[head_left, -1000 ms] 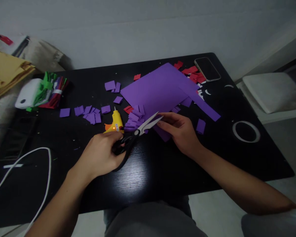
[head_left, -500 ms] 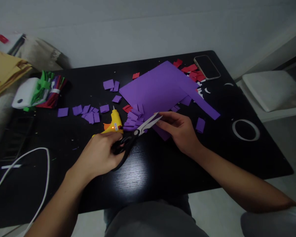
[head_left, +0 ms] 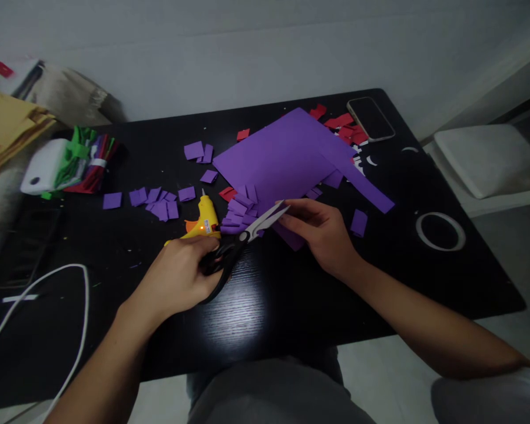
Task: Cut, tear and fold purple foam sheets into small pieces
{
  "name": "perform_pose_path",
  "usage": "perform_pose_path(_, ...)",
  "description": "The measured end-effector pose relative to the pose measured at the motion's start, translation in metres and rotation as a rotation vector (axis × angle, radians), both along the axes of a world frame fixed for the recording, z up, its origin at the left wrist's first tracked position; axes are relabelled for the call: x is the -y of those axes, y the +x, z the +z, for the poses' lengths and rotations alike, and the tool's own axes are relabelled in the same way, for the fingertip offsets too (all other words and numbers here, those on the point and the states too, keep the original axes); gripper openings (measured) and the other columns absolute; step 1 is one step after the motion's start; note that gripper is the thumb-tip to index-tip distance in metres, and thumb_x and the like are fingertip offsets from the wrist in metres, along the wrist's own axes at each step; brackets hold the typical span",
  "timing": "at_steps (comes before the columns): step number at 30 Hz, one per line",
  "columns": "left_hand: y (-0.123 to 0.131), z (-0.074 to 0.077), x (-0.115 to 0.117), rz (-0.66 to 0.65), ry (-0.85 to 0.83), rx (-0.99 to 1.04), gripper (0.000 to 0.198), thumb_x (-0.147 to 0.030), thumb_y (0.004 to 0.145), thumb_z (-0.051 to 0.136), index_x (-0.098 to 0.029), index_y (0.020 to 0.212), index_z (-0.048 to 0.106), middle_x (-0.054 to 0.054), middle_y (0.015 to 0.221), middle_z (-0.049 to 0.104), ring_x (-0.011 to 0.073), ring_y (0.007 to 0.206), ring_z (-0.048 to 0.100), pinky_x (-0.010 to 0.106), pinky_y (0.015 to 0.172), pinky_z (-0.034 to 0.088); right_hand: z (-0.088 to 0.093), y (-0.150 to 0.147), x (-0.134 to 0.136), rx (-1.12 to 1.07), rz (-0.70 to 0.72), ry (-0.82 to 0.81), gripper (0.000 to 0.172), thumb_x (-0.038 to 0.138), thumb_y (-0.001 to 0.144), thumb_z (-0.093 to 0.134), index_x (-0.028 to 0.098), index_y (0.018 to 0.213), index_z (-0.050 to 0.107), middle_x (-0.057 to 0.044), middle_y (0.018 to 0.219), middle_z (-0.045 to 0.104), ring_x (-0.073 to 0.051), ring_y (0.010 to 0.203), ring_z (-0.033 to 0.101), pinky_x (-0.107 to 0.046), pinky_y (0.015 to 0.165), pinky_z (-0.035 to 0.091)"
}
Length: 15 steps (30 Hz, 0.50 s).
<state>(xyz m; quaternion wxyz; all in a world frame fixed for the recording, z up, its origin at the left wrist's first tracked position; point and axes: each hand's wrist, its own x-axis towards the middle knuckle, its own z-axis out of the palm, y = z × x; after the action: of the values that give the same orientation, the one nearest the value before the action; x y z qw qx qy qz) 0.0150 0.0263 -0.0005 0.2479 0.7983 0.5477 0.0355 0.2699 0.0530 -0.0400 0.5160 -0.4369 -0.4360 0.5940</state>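
On the black worktop (head_left: 291, 306), the left hand (head_left: 183, 274) grips the black-handled metal scissors (head_left: 244, 237), just beside the yellow plastic glue gun (head_left: 207, 213). Their long axis slants away rightward, narrowly parted blades ending by the bent fingertips of the right hand (head_left: 327, 235), below the large purple paper-like sheet (head_left: 282, 150). Whether those fingers pinch anything, I cannot tell.

Readable text: none | yellow glue gun (head_left: 206, 209): pale label (head_left: 207, 226), print too small to read
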Motion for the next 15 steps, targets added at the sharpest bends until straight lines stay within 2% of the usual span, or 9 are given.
perform_pose_path(15,0.0003,-0.0013,0.0002,0.012,-0.01,0.003,0.023,-0.04,0.089,0.054,-0.02,0.079,0.061,0.004,0.074,0.066,0.0199,0.067,0.062,0.031,0.064,0.039,-0.0006,-0.0002,-0.0002,0.008,-0.011,0.001,0.024,0.031,0.074,0.09,0.028,0.097,0.083,0.001,0.1,0.082,-0.022,0.102,0.076,-0.042,0.105,0.057)
